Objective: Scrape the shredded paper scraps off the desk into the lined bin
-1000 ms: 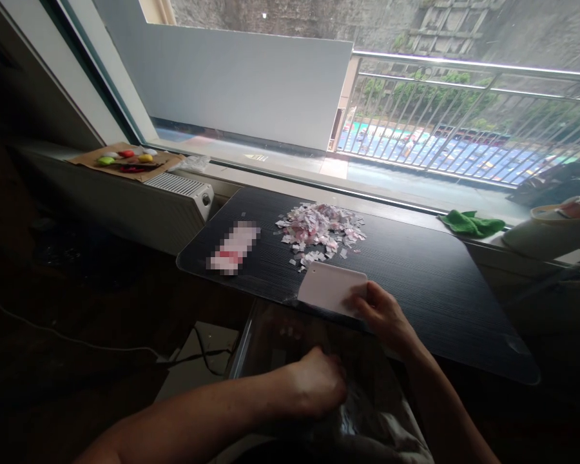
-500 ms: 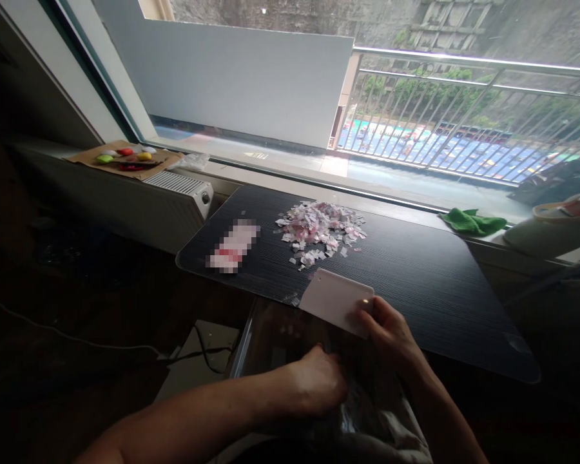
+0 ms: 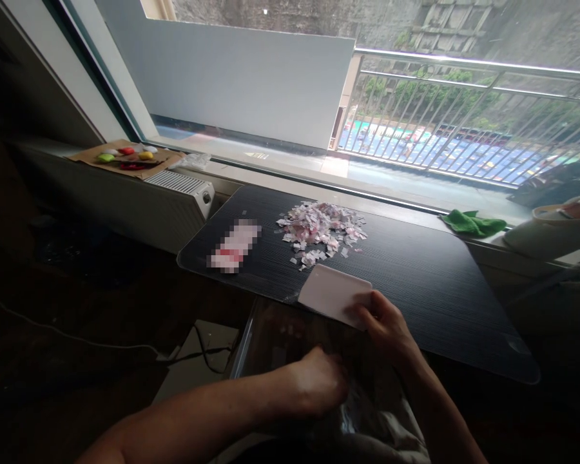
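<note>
My right hand (image 3: pixel 383 316) pinches a flat white card (image 3: pixel 336 293) at its right end. The card lies tilted over the near edge of the dark table (image 3: pixel 415 277), just in front of a pile of small pale pink and white paper scraps (image 3: pixel 319 222). Below that edge, my left hand (image 3: pixel 321 380) is closed, its fingertips turned away from view. It appears to grip a clear plastic bag (image 3: pixel 350 419), which shines and creases under the hand. A few scraps show dimly through the plastic.
A blurred-out pink and white strip (image 3: pixel 234 246) lies at the table's left. Beyond stand a radiator (image 3: pixel 183 187) bearing cardboard (image 3: pixel 84 154) with colourful lumps, and a window. A green cloth (image 3: pixel 473 222) rests on the sill at right. Cables (image 3: pixel 203 348) run at lower left.
My right hand and the card have shifted slightly up and left, and the card's tilt has changed a little. My left hand stays in place.
</note>
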The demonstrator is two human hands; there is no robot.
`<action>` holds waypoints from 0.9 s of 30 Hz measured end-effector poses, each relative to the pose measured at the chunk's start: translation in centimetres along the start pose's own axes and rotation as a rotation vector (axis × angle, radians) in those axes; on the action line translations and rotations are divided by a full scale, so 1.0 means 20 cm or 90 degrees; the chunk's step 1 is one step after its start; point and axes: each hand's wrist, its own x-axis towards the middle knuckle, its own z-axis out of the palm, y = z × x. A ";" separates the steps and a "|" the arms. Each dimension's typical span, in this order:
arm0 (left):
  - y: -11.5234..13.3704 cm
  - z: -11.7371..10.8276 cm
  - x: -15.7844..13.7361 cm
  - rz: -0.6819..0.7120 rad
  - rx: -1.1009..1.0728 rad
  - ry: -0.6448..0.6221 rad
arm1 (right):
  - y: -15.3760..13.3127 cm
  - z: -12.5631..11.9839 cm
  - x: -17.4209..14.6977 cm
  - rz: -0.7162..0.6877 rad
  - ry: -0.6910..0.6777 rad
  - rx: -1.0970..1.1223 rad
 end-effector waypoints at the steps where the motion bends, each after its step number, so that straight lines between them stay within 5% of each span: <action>1: 0.00 -0.01 -0.01 -0.014 0.025 -0.027 | -0.01 -0.02 0.00 -0.005 -0.006 0.006; 8: 0.04 -0.14 -0.03 -0.038 0.089 -0.118 | -0.07 -0.12 0.02 -0.033 0.224 -0.057; 19: 0.06 -0.20 -0.04 -0.046 0.087 -0.138 | -0.01 -0.14 0.01 -0.034 0.215 -0.159; 27: 0.05 -0.20 -0.06 -0.064 0.080 -0.159 | 0.01 -0.36 -0.14 0.022 0.118 -0.176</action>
